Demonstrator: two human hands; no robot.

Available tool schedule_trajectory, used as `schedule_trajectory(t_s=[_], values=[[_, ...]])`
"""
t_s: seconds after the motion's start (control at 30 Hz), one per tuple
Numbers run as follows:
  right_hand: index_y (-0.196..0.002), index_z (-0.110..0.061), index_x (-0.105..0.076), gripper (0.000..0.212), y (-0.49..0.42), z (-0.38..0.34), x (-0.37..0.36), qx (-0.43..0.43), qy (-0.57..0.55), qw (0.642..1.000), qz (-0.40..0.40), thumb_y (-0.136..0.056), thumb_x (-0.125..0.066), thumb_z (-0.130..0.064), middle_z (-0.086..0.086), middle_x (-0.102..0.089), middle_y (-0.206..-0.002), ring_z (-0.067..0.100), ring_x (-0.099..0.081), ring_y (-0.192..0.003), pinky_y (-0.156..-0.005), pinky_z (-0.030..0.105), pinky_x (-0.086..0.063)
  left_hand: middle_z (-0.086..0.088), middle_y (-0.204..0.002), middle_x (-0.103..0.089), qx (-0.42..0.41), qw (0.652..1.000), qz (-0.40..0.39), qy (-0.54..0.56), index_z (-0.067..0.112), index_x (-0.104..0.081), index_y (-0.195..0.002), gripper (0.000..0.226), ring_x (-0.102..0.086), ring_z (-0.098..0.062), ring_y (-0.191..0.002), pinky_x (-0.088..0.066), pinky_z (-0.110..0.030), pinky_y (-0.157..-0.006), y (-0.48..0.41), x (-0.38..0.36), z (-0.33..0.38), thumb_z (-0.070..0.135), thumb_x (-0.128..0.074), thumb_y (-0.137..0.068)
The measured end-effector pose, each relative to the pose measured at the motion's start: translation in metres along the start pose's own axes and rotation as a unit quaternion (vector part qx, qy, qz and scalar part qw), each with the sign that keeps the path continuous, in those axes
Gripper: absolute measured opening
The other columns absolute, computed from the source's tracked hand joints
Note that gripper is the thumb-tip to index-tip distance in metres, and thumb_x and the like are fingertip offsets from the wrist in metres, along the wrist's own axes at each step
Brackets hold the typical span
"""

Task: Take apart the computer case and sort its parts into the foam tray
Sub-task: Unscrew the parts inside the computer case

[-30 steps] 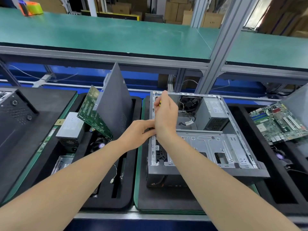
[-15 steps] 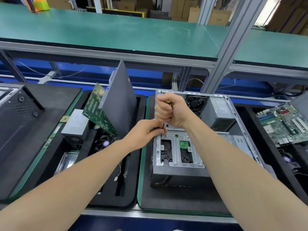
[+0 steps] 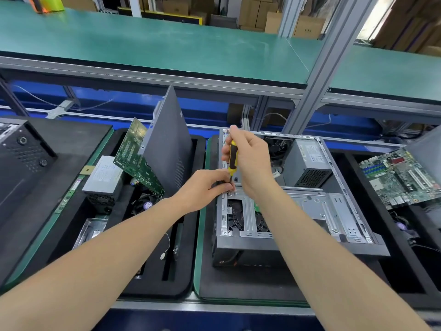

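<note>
While the yellow-and-black screwdriver (image 3: 232, 156) is gripped upright by the right hand (image 3: 251, 161), its shaft is pinched near the tip by the left hand (image 3: 204, 187), at the left rail of the computer case (image 3: 312, 211). The opened case is laid on black foam; just to its left, a side panel (image 3: 168, 149), a circuit board (image 3: 137, 158) and a power supply (image 3: 103, 176) are held in the foam tray (image 3: 187, 271).

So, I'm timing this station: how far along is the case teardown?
Done: the side panel and a circuit board stand in the foam tray. In hand: the right hand holds a screwdriver at the drive cage, left hand pinching by its tip. Left: the case holds its power supply and rear fan.
</note>
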State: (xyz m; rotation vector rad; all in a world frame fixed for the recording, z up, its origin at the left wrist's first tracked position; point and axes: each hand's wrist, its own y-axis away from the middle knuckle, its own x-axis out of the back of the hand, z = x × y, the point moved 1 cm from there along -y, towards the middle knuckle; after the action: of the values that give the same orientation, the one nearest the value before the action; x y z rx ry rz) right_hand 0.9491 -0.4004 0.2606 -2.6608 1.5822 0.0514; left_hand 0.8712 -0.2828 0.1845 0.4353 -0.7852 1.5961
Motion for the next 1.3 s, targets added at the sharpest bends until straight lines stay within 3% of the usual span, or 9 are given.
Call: schedule_trajectory(t_s=[0.1, 0.23, 0.37, 0.47, 0.7, 0.9, 1.0, 1.17, 1.3], values=[[-0.074, -0.015, -0.066, 0.048, 0.012, 0.004, -0.016, 0.023, 0.012, 0.995, 0.100, -0.112, -0.046, -0.037, 0.000, -0.063, -0.064, 0.015, -0.059, -0.060, -0.066, 0.034, -0.052, 0.023, -0.093, -0.068, 0.000, 1.000, 0.003, 0.004, 0.041, -0.063, -0.091, 0.018, -0.063, -0.002, -0.087, -0.043, -0.012, -0.073, 0.000, -0.001, 0.000, 0.025, -0.062, -0.099], [-0.067, -0.010, -0.059, 0.062, 0.019, 0.010, -0.023, 0.032, 0.000, 0.995, 0.092, -0.113, -0.039, -0.045, -0.001, -0.048, -0.059, 0.016, -0.045, -0.058, -0.063, 0.033, -0.043, 0.037, -0.094, -0.065, 0.003, 1.000, -0.005, 0.003, 0.059, -0.061, -0.094, 0.041, -0.064, 0.006, -0.090, -0.043, -0.004, -0.074, 0.002, 0.001, 0.003, 0.018, -0.062, -0.097], [-0.056, -0.005, -0.043, 0.053, 0.017, 0.012, -0.015, 0.071, -0.088, 0.993, 0.024, -0.102, -0.055, -0.028, 0.000, -0.034, -0.051, 0.013, -0.028, -0.046, -0.046, 0.023, -0.027, 0.014, -0.103, -0.071, -0.003, 0.999, -0.021, 0.024, 0.028, -0.069, -0.108, 0.012, -0.066, -0.013, -0.098, -0.053, -0.027, -0.085, 0.002, -0.001, -0.002, 0.024, -0.062, -0.099], [-0.052, -0.012, -0.037, 0.043, 0.008, 0.009, -0.009, 0.042, -0.084, 0.994, -0.065, -0.090, -0.055, -0.022, -0.004, -0.027, -0.046, 0.013, -0.021, -0.043, -0.045, 0.021, -0.021, 0.008, -0.098, -0.070, 0.006, 1.000, -0.019, 0.018, 0.024, -0.068, -0.104, 0.008, -0.065, -0.017, -0.092, -0.052, -0.039, -0.084, 0.002, -0.002, -0.003, 0.026, -0.061, -0.100], [-0.050, -0.019, -0.037, 0.043, -0.019, 0.005, 0.005, -0.052, -0.065, 0.944, -0.320, -0.093, -0.040, -0.017, -0.001, -0.018, -0.049, 0.015, -0.013, -0.045, -0.049, 0.035, -0.010, 0.014, -0.093, -0.071, 0.015, 0.999, -0.010, 0.032, 0.025, -0.071, -0.104, 0.010, -0.065, -0.009, -0.091, -0.051, -0.023, -0.083, 0.003, -0.003, -0.001, 0.025, -0.062, -0.100], [-0.052, -0.021, -0.043, 0.045, -0.027, 0.005, 0.007, -0.074, -0.089, 0.921, -0.371, -0.097, -0.038, -0.020, -0.002, -0.021, -0.050, 0.013, -0.017, -0.045, -0.047, 0.030, -0.019, 0.009, -0.094, -0.072, 0.028, 0.999, -0.004, 0.022, 0.024, -0.075, -0.101, 0.014, -0.064, -0.014, -0.091, -0.050, -0.036, -0.085, 0.002, 0.001, 0.002, 0.033, -0.063, -0.099], [-0.062, -0.015, -0.050, 0.046, -0.021, 0.006, 0.007, -0.044, -0.050, 0.955, -0.288, -0.105, -0.040, -0.026, 0.001, -0.032, -0.051, 0.019, -0.027, -0.047, -0.052, 0.034, -0.029, 0.011, -0.094, -0.072, 0.026, 0.999, -0.002, 0.019, 0.024, -0.076, -0.100, 0.014, -0.065, -0.010, -0.090, -0.051, -0.036, -0.085, 0.002, 0.002, 0.003, 0.033, -0.066, -0.098], [-0.070, -0.010, -0.064, 0.053, 0.005, 0.011, -0.009, 0.014, -0.007, 0.999, 0.040, -0.108, -0.051, -0.045, 0.005, -0.057, -0.059, 0.017, -0.052, -0.053, -0.051, 0.028, -0.046, 0.010, -0.093, -0.071, 0.001, 1.000, -0.003, 0.007, 0.021, -0.071, -0.099, 0.010, -0.066, -0.012, -0.089, -0.053, -0.036, -0.080, 0.001, 0.001, 0.002, 0.028, -0.064, -0.099], [-0.064, -0.012, -0.054, 0.052, 0.013, 0.011, -0.027, 0.045, 0.010, 0.993, 0.105, -0.109, -0.047, -0.037, 0.002, -0.047, -0.060, 0.019, -0.043, -0.060, -0.063, 0.035, -0.039, 0.041, -0.087, -0.063, 0.000, 1.000, 0.023, 0.010, 0.065, -0.059, -0.089, 0.053, -0.060, 0.016, -0.084, -0.042, -0.001, -0.070, 0.003, 0.003, 0.007, 0.012, -0.063, -0.095]])
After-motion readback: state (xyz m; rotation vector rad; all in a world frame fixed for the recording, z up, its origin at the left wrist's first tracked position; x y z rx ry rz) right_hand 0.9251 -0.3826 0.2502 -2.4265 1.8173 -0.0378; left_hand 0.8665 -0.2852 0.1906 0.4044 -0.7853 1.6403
